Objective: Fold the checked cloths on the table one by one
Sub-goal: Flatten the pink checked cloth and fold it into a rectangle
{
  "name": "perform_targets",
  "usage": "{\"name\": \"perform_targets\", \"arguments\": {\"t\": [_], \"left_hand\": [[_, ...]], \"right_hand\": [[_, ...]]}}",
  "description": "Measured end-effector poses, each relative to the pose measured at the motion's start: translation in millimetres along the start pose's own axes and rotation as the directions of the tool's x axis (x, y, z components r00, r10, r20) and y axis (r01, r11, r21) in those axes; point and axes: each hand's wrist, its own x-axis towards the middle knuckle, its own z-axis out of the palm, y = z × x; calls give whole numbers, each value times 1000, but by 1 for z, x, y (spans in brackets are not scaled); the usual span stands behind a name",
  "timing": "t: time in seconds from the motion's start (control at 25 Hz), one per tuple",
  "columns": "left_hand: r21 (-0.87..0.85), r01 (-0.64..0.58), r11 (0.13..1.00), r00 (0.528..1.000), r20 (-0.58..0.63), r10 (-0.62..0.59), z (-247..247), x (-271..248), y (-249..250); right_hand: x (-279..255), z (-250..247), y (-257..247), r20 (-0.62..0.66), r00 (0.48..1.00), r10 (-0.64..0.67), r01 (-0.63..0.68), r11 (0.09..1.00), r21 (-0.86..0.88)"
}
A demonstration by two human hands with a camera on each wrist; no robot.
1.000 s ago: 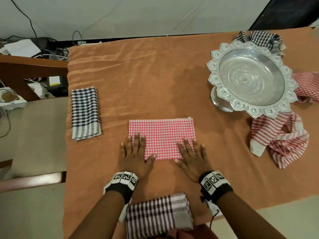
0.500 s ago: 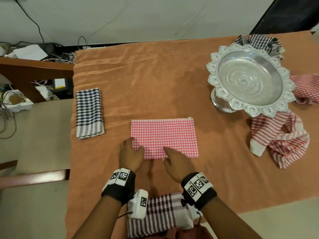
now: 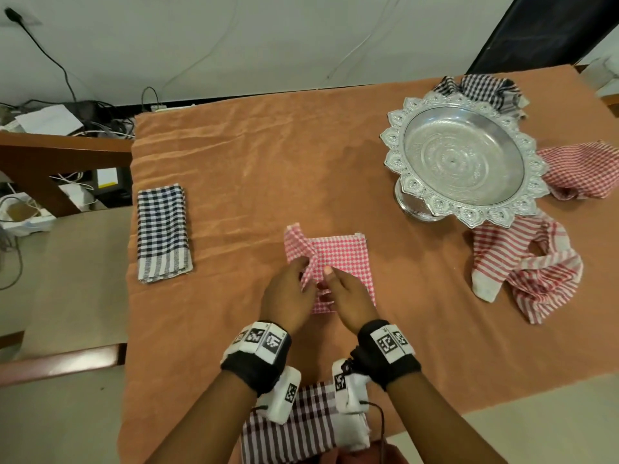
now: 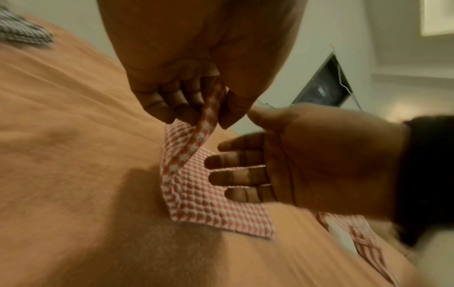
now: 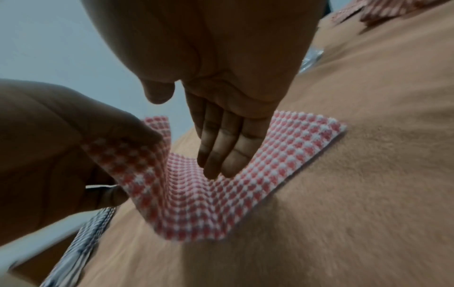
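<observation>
A: Room notes?
B: Pale wall (image 3: 268,38), cables hanging down it. Dark panel (image 3: 536,31) at the upper right.
A: Furniture?
B: Table under an orange covering (image 3: 268,169). Wooden chair (image 3: 60,162) on the left, beige seat. Papers and tangled wires (image 3: 60,118) behind it.

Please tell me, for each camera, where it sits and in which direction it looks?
Head: above, looking down at orange-covered table; both forearms, left hand, right hand.
Left wrist: under left hand, looking along fingers pinching pink checked cloth.
Right wrist: under right hand, straight fingers pressing the cloth.
Shared: all views show this cloth and both hands.
</observation>
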Motion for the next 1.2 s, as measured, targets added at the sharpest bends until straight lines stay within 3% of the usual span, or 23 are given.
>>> {"name": "perform_targets", "arguments": {"t": [0.12,0.2,0.28,0.4,0.6,0.84,1.08,1.16,1.2], "left_hand": [[30,-115,993,957,272,102,25,-2,9],[-26,-118,993,927,356,119,32,-4,7],[32,-163,986,944,296,147,32,-5,3],[279,-211,937,964,217,153,31,-1,-8],[539,-283,793,914,402,53,37,16,-17],[584,-308,751,906,421,44,43,29,-16],[571,-320,756,871,492,-3,52,35,-25],[537,-240,808,919,394,12,50,30,-24],[500,-141,854,960,281,-6,46,24,-22]], "right_hand": [[11,-16,0,-111,993,51,-46,998,54],[19,-27,7,-171,983,73,-76,997,-10],[27,-38,13,-200,973,112,-143,979,-147],[29,-49,18,-270,950,155,-238,920,-312],[28,-54,20,-330,933,141,-276,871,-407],[25,-58,16,-385,914,130,-311,834,-456],[27,-62,20,-349,924,156,-307,846,-436],[26,-64,19,-334,927,169,-305,859,-411],[26,-64,18,-326,929,177,-306,863,-403]]}}
